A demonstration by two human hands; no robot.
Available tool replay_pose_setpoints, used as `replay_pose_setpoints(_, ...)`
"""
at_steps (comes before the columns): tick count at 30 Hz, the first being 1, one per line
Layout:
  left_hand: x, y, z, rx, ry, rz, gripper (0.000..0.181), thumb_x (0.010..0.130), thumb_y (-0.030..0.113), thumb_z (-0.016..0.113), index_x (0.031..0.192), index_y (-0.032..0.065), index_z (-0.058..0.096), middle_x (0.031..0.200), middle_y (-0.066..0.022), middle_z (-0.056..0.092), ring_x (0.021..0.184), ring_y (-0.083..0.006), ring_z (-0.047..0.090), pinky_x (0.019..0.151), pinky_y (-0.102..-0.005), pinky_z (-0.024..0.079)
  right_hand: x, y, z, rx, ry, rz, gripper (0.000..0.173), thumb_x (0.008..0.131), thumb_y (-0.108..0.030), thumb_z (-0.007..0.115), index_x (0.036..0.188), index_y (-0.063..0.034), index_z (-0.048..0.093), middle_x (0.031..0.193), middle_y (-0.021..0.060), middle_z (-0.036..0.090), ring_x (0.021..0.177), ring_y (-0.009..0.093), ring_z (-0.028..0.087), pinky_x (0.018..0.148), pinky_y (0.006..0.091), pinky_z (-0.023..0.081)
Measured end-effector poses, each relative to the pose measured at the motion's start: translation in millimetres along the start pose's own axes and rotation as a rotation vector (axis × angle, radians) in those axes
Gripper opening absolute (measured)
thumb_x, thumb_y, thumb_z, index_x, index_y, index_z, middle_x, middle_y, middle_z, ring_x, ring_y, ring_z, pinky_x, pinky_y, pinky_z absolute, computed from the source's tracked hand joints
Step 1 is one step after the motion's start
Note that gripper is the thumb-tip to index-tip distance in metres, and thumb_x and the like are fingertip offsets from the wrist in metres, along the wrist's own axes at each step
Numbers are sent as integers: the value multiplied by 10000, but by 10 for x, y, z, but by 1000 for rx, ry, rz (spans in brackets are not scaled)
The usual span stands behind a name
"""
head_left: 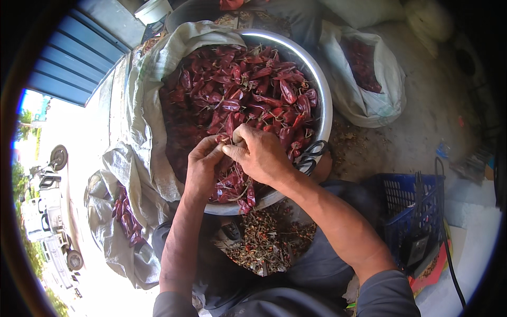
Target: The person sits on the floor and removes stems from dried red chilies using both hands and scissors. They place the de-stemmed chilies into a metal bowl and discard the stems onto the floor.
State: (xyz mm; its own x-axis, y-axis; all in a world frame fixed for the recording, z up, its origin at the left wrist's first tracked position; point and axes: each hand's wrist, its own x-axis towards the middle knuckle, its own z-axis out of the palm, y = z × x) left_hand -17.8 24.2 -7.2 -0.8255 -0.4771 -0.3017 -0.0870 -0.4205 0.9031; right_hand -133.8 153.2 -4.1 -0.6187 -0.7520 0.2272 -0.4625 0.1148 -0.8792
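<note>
Dried red chili peppers [253, 91] fill a wide metal basin [325, 91], whose left side is draped by a woven white sack [146, 103]. Over the near part of the heap my two hands meet, fingertips almost touching. A dried red chili [222, 138] sits between the fingers of my left hand [204, 158], its stem end facing up. My right hand [257, 154] pinches with thumb and forefinger right beside it, at the stem; what exactly lies in that pinch is hidden. Black-handled scissors [313, 156] rest at the basin's right rim.
A second sack [392, 95] of chilies stands at the upper right, another [119, 253] at the lower left. Stem scraps [265, 241] litter the floor between my legs. A blue plastic crate [412, 214] with a black cable is at the right. Another person's legs [305, 20] are beyond the basin.
</note>
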Motion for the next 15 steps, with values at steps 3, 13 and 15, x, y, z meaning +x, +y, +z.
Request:
replay_pose_setpoints(3, -33, -10, -4, 76, -68, -105, 168, 988, 101, 598, 1131, 17, 625, 820, 26, 584, 662, -39, 495, 580, -207, 391, 27, 28, -14, -3, 22, -98, 195, 902, -188, 695, 879, -26, 590, 797, 157, 659, 719, 338, 662, 627, 440, 499)
replay_pose_setpoints(13, -53, -12, 46, 356, -194, -64, 130, 957, 47, 621, 1076, 9, 657, 933, 10, 645, 836, -44, 567, 730, -219, 475, -72, -10, -63, -521, -40, -254, 144, 938, -176, 612, 847, -86, 546, 804, 77, 566, 721, 251, 642, 612, 364, 538)
replay_pose_setpoints(15, -70, 17, 104, 350, -155, -104, 112, 949, 50, 628, 1049, 9, 658, 922, 14, 646, 844, -40, 564, 733, -215, 472, -71, 9, -56, -556, 9, -355, 137, 941, -170, 602, 852, -94, 532, 808, 76, 564, 741, 239, 646, 612, 353, 539)
